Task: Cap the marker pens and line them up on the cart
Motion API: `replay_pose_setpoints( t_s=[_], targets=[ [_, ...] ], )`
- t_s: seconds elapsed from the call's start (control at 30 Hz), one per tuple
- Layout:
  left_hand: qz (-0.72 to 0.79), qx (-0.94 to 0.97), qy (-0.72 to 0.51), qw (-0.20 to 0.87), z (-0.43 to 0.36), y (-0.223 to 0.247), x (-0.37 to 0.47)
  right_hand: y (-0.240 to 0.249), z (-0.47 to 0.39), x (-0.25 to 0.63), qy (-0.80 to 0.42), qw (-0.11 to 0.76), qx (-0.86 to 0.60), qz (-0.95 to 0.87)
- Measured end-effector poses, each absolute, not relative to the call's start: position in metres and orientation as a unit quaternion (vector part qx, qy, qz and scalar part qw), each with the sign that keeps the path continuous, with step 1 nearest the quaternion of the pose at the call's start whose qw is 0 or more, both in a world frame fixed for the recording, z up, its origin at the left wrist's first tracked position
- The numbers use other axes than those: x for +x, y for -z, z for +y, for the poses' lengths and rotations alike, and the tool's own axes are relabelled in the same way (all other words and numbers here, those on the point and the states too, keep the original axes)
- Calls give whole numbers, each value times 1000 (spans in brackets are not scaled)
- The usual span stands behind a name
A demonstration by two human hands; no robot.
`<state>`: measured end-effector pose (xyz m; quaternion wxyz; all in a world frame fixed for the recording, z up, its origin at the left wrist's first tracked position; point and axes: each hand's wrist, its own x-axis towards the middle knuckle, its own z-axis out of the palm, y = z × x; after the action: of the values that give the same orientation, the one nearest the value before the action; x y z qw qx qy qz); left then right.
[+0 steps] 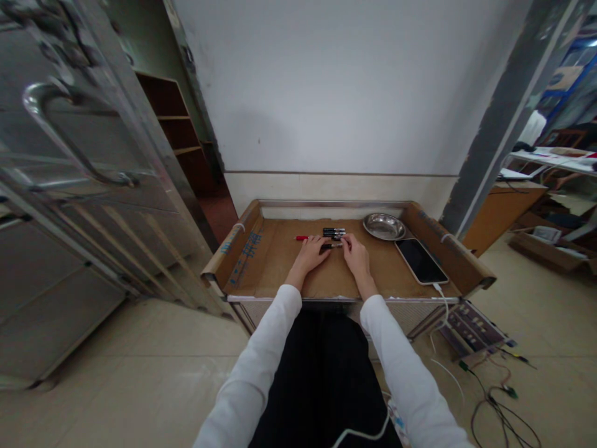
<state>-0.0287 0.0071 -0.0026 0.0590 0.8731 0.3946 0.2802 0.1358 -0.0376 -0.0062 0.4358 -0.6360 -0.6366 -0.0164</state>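
A black pen lies crosswise between my two hands, low over the cardboard-lined surface. My left hand has its thumb and fingers around the pen's left end. The fingertips of my right hand pinch at its right end; the exact contact is partly hidden. Just beyond the hands, several black pens lie side by side in a row. A red pen rests left of them, its right part covered by my left hand.
A round metal bowl stands at the back right of the cardboard-lined tray. In front of it lies a phone with a white cable plugged in. Raised cardboard sides border the tray; a pale wall rises behind.
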Motion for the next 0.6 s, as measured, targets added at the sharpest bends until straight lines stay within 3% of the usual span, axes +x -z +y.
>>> replay_pose_setpoints(
  t_s=[0.6],
  targets=[
    [384, 843, -358, 118, 5, -4, -28, 5, -36, 137, 6, 404, -610, -682]
  ],
)
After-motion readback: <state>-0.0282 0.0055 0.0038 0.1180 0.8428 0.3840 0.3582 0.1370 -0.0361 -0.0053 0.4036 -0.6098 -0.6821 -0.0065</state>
